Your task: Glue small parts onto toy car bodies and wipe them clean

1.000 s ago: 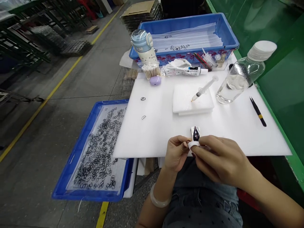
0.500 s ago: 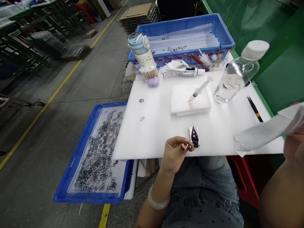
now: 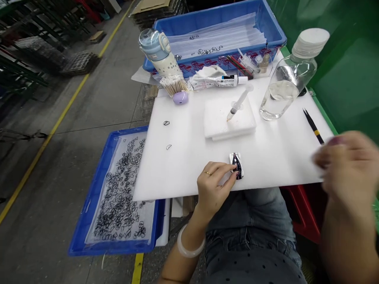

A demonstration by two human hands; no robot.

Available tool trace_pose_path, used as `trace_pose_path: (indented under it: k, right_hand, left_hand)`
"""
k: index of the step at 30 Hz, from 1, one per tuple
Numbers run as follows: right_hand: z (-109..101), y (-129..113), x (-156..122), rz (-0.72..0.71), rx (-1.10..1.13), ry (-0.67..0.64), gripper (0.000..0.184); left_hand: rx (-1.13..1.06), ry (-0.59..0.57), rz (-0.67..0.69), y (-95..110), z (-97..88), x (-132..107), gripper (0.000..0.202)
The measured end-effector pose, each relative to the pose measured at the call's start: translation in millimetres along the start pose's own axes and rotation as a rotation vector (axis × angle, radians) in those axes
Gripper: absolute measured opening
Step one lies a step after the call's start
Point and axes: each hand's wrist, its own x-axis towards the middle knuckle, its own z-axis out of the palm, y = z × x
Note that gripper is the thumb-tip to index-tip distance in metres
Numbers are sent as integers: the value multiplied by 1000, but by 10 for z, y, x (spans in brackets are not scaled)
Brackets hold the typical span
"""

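Observation:
A small white piece with a dark glossy inlay (image 3: 237, 164) lies near the front edge of the white board (image 3: 189, 157). My left hand (image 3: 214, 185) rests at that edge, thumb and fingers pinched on the piece's near end. My right hand (image 3: 348, 165) is at the board's right edge, smeared by motion, so its fingers cannot be read. Black tweezers (image 3: 313, 126) lie just beyond it.
A white foam pad (image 3: 229, 118) carries a syringe (image 3: 238, 103). A clear liquid bottle (image 3: 287, 81), glue tube (image 3: 217, 81), cotton swabs (image 3: 174, 85) and drink bottle (image 3: 158, 51) stand behind. Blue trays: one far (image 3: 275, 27), one of small dark rings at left (image 3: 97, 189).
My right hand left the small piece, swung out right with a white wipe, and now comes back in blurred, the wipe no longer visible. My left hand stays on the piece.

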Motion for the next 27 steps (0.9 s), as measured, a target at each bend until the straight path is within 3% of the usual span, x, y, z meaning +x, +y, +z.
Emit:
trace_pose_path:
  k: [2, 7, 15, 27]
  right_hand:
    - [267, -147, 35, 43, 13, 14, 26]
    - [584, -247, 82, 19, 38, -252, 9]
    - [710, -320, 119, 12, -169, -497, 25]
    - [685, -340, 170, 65, -210, -583, 27]
  left_hand:
    - [33, -10, 56, -5, 55, -5, 10]
    - [13, -63, 64, -26, 65, -4, 11]
    - [-20, -102, -8, -36, 60, -7, 15]
    - [-120, -173, -144, -88, -64, 55, 23]
